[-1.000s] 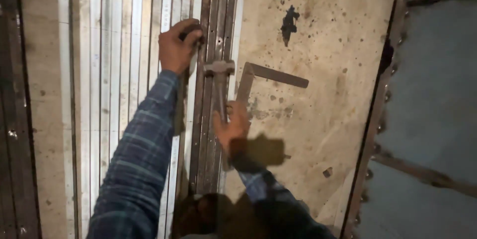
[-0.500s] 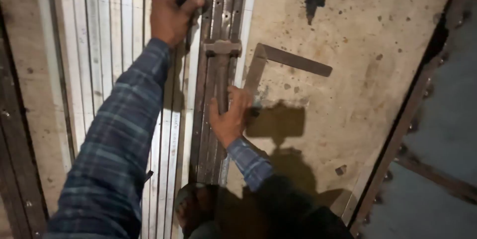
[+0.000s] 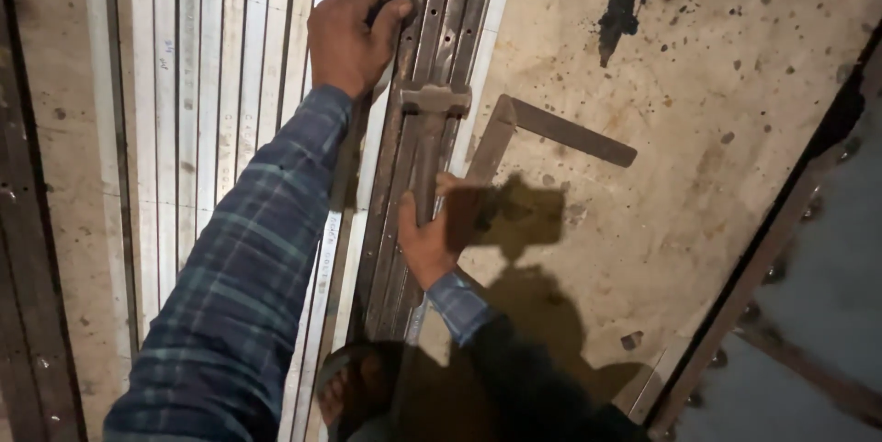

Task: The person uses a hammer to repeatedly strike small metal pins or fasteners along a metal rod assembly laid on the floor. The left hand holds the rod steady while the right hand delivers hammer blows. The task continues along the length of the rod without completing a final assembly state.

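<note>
Only the head camera here, looking straight down at a dusty, speckled floor (image 3: 735, 84).

Left hand (image 3: 354, 33) sits up top, fingers curled tight into a fist around something small and dark. I can't make out what it is, since only a bit of it pokes out by the thumb. The fist rests right at the edge of a bundle of dark metal channel strips (image 3: 441, 1) that run up and down the middle of the shot. The sleeve on that arm is blue plaid.

Right hand (image 3: 430, 238) is lower down, lying on the same dark strips. The fingers are wrapped around the long blade of a metal try square (image 3: 424, 143), whose crosswise head (image 3: 435, 97) lies flat across the bundle just below the left fist. Thumb points up along the blade, other fingers pressed together on its far side.

Just right of that, a second L-shaped steel square (image 3: 560, 130) lies loose on the floor, one leg touching the edge of the bundle, near the right hand's fingertips but not gripped.

Left of the dark strips is a whole row of pale aluminium strips (image 3: 211, 84), side by side. A sandalled foot (image 3: 354, 387) shows at the bottom, standing on the strip ends. There's a black stain (image 3: 623, 5) on the floor up top, and a dark metal frame (image 3: 781, 249) runs diagonally on the right.
</note>
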